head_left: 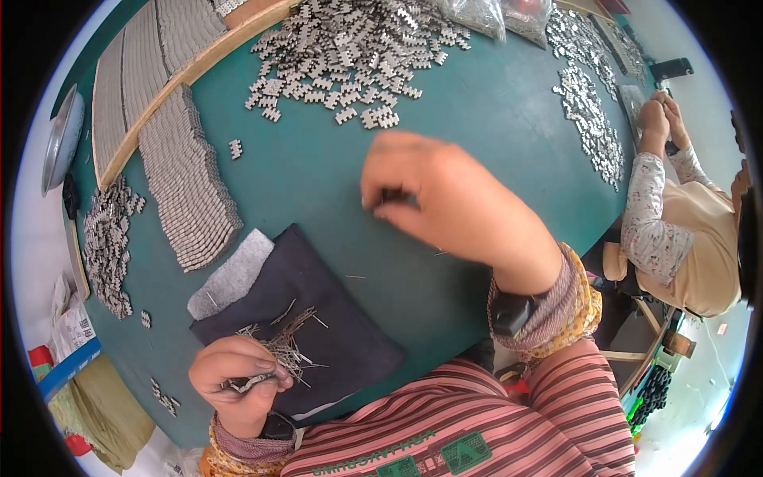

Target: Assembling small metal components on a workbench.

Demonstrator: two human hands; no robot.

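Note:
My left hand is at the lower left, its thumb and fingers pinched around a small metal link piece. Right beside it, a loose bunch of thin metal pins lies on a dark folded cloth. Over the middle of the table hovers my right hand, slightly blurred, with thumb and forefinger curled together. Whatever its fingertips may hold is hidden. Beyond that hand spreads a big heap of flat toothed metal links.
Rows of stacked links run along a wooden strip at the left. A smaller link pile sits at the left edge. Grey felt shows beside the cloth. At the right, another person works near more scattered links.

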